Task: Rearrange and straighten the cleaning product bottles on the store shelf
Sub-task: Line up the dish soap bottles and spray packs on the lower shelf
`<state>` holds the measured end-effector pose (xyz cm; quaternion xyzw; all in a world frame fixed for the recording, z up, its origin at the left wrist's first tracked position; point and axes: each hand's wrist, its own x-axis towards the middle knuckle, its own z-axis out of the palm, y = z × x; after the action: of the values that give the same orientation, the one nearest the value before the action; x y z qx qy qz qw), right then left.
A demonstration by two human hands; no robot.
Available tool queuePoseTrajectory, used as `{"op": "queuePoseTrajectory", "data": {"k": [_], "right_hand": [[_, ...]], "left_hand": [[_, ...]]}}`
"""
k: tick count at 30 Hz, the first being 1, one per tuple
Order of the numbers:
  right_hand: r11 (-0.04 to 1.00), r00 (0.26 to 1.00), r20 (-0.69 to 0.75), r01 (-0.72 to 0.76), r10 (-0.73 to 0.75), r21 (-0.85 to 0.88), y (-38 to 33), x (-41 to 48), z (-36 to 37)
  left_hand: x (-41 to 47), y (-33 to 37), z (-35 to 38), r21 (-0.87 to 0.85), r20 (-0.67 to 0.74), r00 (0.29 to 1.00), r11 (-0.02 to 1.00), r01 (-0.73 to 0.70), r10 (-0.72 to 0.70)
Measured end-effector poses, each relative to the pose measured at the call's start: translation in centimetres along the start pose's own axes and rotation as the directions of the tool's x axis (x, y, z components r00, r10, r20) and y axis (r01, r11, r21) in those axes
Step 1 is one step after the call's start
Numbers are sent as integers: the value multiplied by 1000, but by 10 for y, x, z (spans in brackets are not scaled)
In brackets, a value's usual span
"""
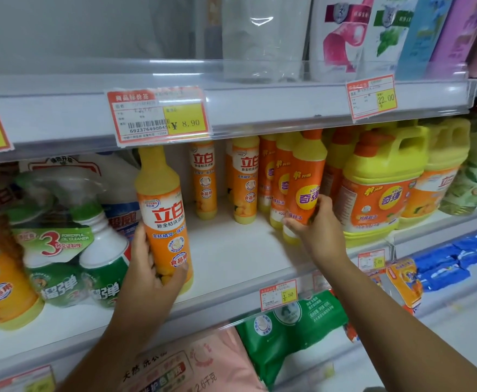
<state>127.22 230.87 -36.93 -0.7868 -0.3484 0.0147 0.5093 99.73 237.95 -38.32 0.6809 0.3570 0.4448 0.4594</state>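
Observation:
My left hand [153,274] grips the lower part of a tall yellow-orange dish soap bottle [162,210] at the front of the white middle shelf [231,258]; the bottle stands nearly upright. My right hand [315,226] holds the base of an orange bottle with a yellow shoulder [306,179], the front one of a tight row. Two more yellow-orange bottles [205,179] [245,179] stand upright further back on the shelf, apart from each other.
Green spray bottles [101,250] and a large orange bottle [2,278] crowd the shelf's left. Big yellow jugs [378,182] stand to the right. Price tags [158,117] hang on the upper shelf edge. Bagged goods [291,326] fill the shelf below.

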Motion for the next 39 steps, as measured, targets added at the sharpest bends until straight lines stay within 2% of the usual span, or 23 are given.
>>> {"op": "queuePoseTrajectory", "data": {"k": [7,17,20,21,23,26,29,32,39], "right_hand": [[999,999,-12,32,-32,14,5,1,-3],[1000,1000,20,-20,20,5,5,-10,-8],[994,993,-61,101,-103,-38,-13,-39,-5],[986,986,-47,160,-162,-38,-23,-53,-1],[971,962,132,235,-238,40,-46,-84,10],[963,854,470,116,-222,244,-74,-110,33],[952,798,554,76,-236,297,-87,-112,58],[963,826,519,103,-222,249,-91,-110,73],[995,956,288,37,-63,92,-62,-55,63]], "left_hand": [[0,3,-3,-14,42,999,999,32,-32],[0,4,-5,23,67,995,997,77,-79],[-1,4,-10,33,79,994,997,73,-75],[-2,5,-11,36,87,994,997,67,-70],[-3,6,-14,46,110,992,997,57,-61],[-2,5,-19,66,190,981,998,20,-32],[-4,7,-21,52,309,950,998,21,-36],[-6,7,-21,97,351,934,995,26,-59],[-9,-8,-24,360,260,965,931,-69,-29]]}}
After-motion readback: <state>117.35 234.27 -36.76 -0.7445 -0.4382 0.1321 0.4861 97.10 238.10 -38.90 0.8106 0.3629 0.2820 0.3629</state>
